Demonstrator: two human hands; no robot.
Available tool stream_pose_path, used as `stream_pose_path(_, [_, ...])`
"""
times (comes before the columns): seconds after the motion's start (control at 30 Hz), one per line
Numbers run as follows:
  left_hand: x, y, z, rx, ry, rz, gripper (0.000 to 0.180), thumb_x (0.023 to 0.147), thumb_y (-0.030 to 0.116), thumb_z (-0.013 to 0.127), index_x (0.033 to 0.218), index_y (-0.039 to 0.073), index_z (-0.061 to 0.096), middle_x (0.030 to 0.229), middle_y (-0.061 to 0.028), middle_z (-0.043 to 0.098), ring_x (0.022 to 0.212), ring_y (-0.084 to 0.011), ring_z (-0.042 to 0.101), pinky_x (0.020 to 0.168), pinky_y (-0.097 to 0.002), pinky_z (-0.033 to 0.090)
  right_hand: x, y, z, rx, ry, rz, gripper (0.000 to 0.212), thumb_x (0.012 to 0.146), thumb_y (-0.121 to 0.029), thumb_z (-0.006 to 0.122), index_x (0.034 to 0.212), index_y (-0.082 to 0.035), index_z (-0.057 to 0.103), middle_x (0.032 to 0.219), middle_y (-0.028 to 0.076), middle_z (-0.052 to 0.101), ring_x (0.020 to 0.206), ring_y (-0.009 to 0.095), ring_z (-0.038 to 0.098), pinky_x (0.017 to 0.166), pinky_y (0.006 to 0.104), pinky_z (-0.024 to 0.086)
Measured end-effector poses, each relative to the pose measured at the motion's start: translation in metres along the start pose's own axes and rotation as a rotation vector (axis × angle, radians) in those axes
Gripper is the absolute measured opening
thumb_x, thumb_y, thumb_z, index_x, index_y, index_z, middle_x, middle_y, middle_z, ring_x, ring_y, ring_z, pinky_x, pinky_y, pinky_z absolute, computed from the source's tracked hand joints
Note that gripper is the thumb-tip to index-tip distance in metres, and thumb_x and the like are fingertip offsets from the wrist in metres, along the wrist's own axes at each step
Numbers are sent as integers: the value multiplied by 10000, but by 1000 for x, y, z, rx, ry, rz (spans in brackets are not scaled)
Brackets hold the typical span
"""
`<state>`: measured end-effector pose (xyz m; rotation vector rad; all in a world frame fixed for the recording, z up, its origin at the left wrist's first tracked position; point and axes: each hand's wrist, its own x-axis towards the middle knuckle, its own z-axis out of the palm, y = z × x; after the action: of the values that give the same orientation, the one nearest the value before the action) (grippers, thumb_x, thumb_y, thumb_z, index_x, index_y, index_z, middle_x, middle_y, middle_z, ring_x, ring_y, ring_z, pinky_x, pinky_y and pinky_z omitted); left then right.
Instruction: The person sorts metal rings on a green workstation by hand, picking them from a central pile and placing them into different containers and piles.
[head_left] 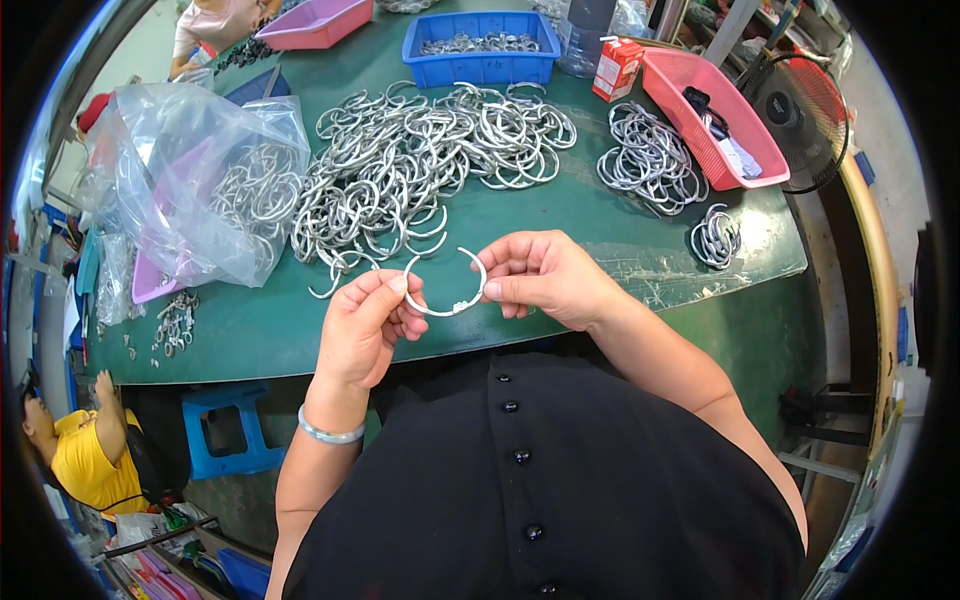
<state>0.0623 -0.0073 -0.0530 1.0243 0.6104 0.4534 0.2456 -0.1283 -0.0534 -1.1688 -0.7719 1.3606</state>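
Observation:
Between my two hands is an open silver bangle (437, 313), its gap facing away from me and a small raised ornament low on its right side. My left hand (372, 318) pinches the bangle's left side between thumb and fingers. On the other side, my right hand (545, 277) grips it the same way. Just beyond my hands lies a large heap of similar silver bangles (400, 165) on the green table (560, 225). A smaller pile of bangles (650, 160) and a little stack of them (716, 238) lie to the right.
A clear plastic bag (150, 170) of bangles sits at left, near small metal pieces (175, 325). Along the back are a blue bin (480, 77), a red carton (617, 70) and a pink basket (700, 130). A fan (800, 115) stands right; a blue stool (235, 460) is below left.

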Motion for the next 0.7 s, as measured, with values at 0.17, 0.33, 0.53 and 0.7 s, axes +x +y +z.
stream_pose_path(0.17, [1,-1,-2,-29,-11,-9,148,850,124,496,840,0,576,668,-63,575,523,-116,541,495,-216,454,-1,-4,4,-51,17,-4,200,756,-84,624,933,-8,571,720,7,584,551,55,520,489,171,404])
stream_pose_path(0.33, [0,-2,0,-28,-29,18,161,852,132,501,881,0,589,685,-63,580,550,-118,549,517,-223,456,0,2,8,-123,43,-107,154,744,-50,625,867,-1,546,706,11,562,577,51,509,506,189,426])
stream_pose_path(0.53, [-3,-5,0,-25,-64,44,179,856,147,506,922,3,591,727,-60,589,594,-118,559,556,-230,457,-3,0,12,-107,65,-112,130,751,-24,600,844,3,514,697,9,543,592,48,508,520,192,444])
stream_pose_path(0.7, [-2,-4,0,-12,-57,46,187,860,146,501,940,0,586,743,-60,591,603,-119,562,565,-231,458,-3,0,13,-104,77,-124,132,755,-20,592,854,2,508,697,10,540,590,45,508,519,190,450])
